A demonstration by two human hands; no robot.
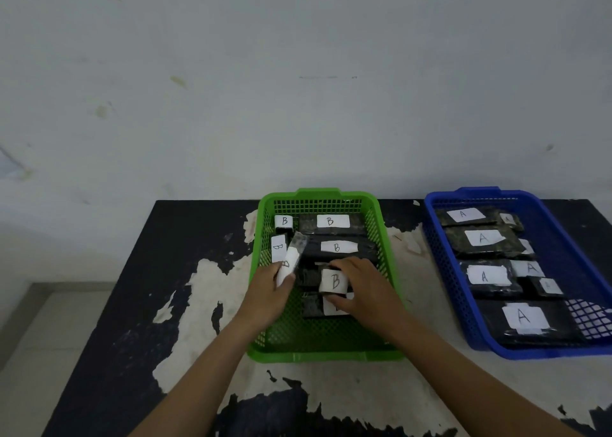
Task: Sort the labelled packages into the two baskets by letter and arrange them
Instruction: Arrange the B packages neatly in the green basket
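The left hand (270, 289) is closed around a small B-labelled package (289, 264), which stands tilted, its upper end leaning toward the far side of the green basket (318, 354). The right hand (362, 286) is clamped on a second small B package (334, 281), thumb on the near side and fingers over the far edge, label facing up. Both packages are inside the green basket, above a larger B package (331, 305) lying flat on the basket floor. Two further large B packages (336, 247) lie in rows behind, and two small B packages (283, 221) stand along the left wall. The step in hand appears to be arranging, since no loose packages remain on the desk (165, 271). To do it well, lay each held package down flat, label up, in line with the existing rows, and use the free strip at the left wall for the small ones. Lower them rather than drop them, so the settled rows are not disturbed. Keep every label readable. The blue basket (480, 344), well apart to the right, holds A packages (523, 317) already in rows and needs no handling.
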